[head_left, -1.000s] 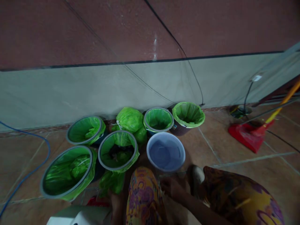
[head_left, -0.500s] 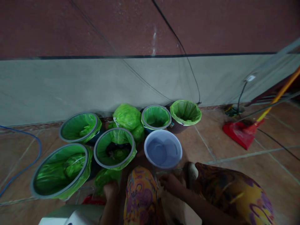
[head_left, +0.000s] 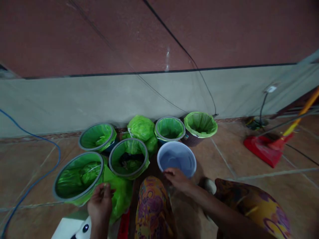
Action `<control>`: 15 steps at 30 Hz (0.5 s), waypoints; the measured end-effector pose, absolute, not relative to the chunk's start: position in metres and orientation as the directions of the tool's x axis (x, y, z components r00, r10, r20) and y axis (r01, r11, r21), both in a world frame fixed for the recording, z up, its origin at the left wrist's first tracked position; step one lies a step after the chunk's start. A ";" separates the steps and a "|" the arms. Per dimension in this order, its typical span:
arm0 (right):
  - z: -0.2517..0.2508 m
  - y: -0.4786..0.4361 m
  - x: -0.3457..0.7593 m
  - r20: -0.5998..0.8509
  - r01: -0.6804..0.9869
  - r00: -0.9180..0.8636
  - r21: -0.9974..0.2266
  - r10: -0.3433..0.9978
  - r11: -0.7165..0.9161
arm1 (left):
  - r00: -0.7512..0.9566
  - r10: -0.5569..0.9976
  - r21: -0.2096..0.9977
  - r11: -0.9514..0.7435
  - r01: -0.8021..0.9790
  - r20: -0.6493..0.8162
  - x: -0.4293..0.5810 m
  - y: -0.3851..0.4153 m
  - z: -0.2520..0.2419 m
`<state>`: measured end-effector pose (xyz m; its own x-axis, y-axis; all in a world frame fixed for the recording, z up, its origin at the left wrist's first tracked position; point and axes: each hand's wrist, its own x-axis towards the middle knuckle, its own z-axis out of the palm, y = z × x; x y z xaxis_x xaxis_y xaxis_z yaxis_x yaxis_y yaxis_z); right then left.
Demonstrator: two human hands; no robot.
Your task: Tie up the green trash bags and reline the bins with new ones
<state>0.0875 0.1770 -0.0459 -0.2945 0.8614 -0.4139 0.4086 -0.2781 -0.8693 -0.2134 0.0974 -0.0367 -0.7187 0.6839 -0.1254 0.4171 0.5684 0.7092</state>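
My left hand (head_left: 100,202) is closed at the edge of a loose green plastic bag (head_left: 122,192), which spreads out to its right. Its fingers are curled and pinched together. My right hand (head_left: 178,178) is over the near rim of a pale blue basin (head_left: 191,159), fingers pressed together; whatever may be between them is too small to make out. Left of the basin stands a lined bin (head_left: 112,169) with dark and green contents. A larger green-lined bin (head_left: 56,186) is just beyond my left hand, with green bags inside.
Along the wall are another lined bin (head_left: 82,137), a tied green bag (head_left: 141,127), a round bin (head_left: 169,127) and a dark bin (head_left: 194,138). A red dustpan (head_left: 263,151) lies right. A blue hose (head_left: 47,172) curves at left; a white object (head_left: 66,229) is near my left forearm.
My left hand has risen and moved left, and the loose green bag shows more spread out. My right hand has moved up to the basin's near rim. The view has shifted slightly.
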 end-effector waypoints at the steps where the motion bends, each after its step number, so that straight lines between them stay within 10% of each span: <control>1: -0.034 0.180 0.078 -0.364 0.380 -0.327 -0.896 0.872 -0.231 | -0.673 0.723 0.716 0.552 0.427 -0.155 -0.204 0.097 -0.031; 9: 0.001 0.204 -0.021 -0.302 0.565 -0.519 -0.823 0.800 0.056 | -0.226 0.974 0.773 0.152 0.616 -0.011 -0.122 0.090 -0.023; 15: -0.012 0.219 -0.015 -0.253 0.394 -0.392 -0.915 0.885 -0.087 | -0.500 0.851 0.771 0.424 0.475 -0.160 -0.156 0.079 -0.057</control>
